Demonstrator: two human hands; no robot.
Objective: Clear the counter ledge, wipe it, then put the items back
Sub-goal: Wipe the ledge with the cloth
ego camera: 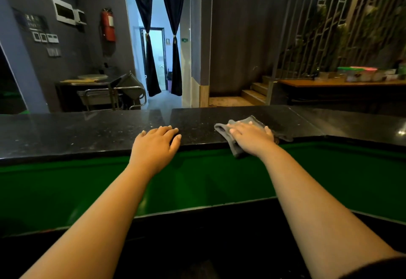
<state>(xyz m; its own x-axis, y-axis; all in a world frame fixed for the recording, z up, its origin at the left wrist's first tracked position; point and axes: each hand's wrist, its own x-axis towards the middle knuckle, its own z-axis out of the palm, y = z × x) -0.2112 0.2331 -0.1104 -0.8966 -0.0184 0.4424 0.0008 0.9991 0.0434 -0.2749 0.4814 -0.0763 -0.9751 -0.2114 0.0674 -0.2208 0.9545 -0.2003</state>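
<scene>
A dark polished stone counter ledge runs across the view, with nothing standing on the part I see. My right hand lies flat on a grey cloth and presses it onto the ledge near its front edge; part of the cloth hangs over that edge. My left hand rests palm down on the ledge to the left of the cloth, fingers slightly apart and holding nothing.
Below the ledge is a green inner wall. Beyond the counter stand a metal cart, a curtained doorway, steps and a wooden table with packaged items at the right.
</scene>
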